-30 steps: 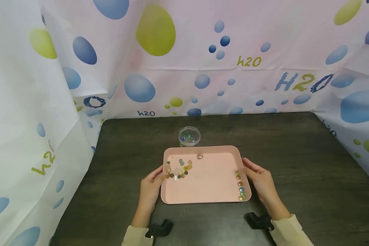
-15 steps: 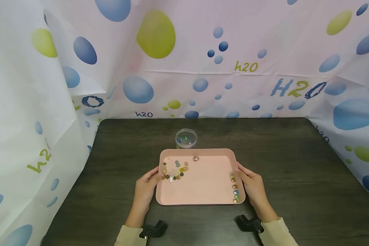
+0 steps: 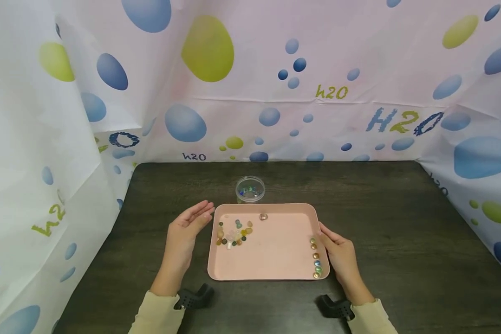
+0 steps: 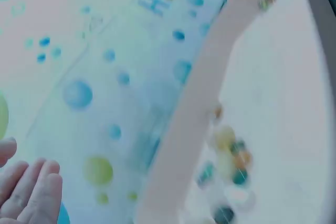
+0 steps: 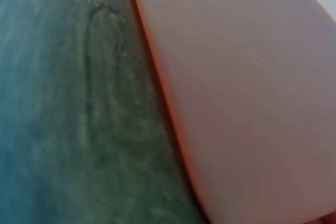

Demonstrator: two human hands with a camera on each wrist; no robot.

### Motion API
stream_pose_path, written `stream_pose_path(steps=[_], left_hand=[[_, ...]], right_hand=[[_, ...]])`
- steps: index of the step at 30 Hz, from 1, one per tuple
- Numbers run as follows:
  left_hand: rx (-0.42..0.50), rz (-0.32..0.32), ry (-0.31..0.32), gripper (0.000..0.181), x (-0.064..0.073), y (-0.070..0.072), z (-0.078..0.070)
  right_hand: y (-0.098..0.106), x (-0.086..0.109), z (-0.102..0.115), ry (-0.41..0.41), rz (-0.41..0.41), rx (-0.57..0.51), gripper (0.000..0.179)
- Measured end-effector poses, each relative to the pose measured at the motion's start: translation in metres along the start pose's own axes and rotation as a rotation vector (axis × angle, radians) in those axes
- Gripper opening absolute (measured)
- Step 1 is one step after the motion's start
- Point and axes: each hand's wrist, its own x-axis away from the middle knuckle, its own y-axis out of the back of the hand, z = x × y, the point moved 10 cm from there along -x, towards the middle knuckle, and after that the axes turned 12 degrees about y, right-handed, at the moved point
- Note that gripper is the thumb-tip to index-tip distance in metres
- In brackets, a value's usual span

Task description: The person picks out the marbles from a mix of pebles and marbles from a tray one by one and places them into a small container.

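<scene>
A pink rectangular tray (image 3: pixel 271 255) stands on the dark table. In the head view my left hand (image 3: pixel 183 236) is just off the tray's left rim, its fingers extended and nothing in it. The left wrist view shows its straight fingers (image 4: pixel 39 198) apart from the tray's edge. My right hand (image 3: pixel 342 255) grips the opposite rim, thumb over the edge. Toward the tray's left lies a loose cluster of mixed beads (image 3: pixel 233 235). Several shiny beads (image 3: pixel 316 263) line up along the right side. One clear pinkish piece (image 3: pixel 263 216) sits near the back rim.
A round clear container (image 3: pixel 250 189) with blue and green beads inside stands right behind the tray. White sheeting (image 3: pixel 229 106) with blue and green spots surrounds the table's (image 3: pixel 400 241) back and sides. Each wrist wears a black mount (image 3: pixel 195 297).
My left hand has let go of the tray's left rim and moved slightly left, its fingers straightening. The right hand keeps its grip. The head view has shifted a little.
</scene>
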Motion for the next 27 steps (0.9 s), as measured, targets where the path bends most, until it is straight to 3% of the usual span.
stream_pose_path(steps=[4, 7, 14, 17, 21, 27], left_hand=[[0.018, 0.158, 0.011, 0.041, -0.002, -0.034, -0.014], [0.007, 0.277, 0.037, 0.041, -0.006, -0.064, -0.017], [-0.114, 0.509, 0.119, 0.04, -0.018, -0.136, 0.004], [-0.165, 0.581, 0.136, 0.042, -0.018, -0.165, 0.017], [-0.318, 0.65, 0.139, 0.042, -0.018, -0.197, 0.036], [-0.55, 0.695, 0.157, 0.032, -0.023, -0.221, 0.06]], right_hand=[[-0.001, 0.001, 0.001, 0.021, 0.003, -0.015, 0.042], [0.0, 0.003, -0.001, 0.015, -0.007, -0.022, 0.04], [0.003, 0.006, -0.006, 0.011, -0.028, -0.028, 0.039], [0.004, 0.004, -0.005, 0.017, -0.033, -0.012, 0.039], [0.004, 0.0, -0.001, 0.038, -0.027, -0.006, 0.04], [0.002, 0.0, -0.001, 0.026, 0.008, -0.046, 0.041]])
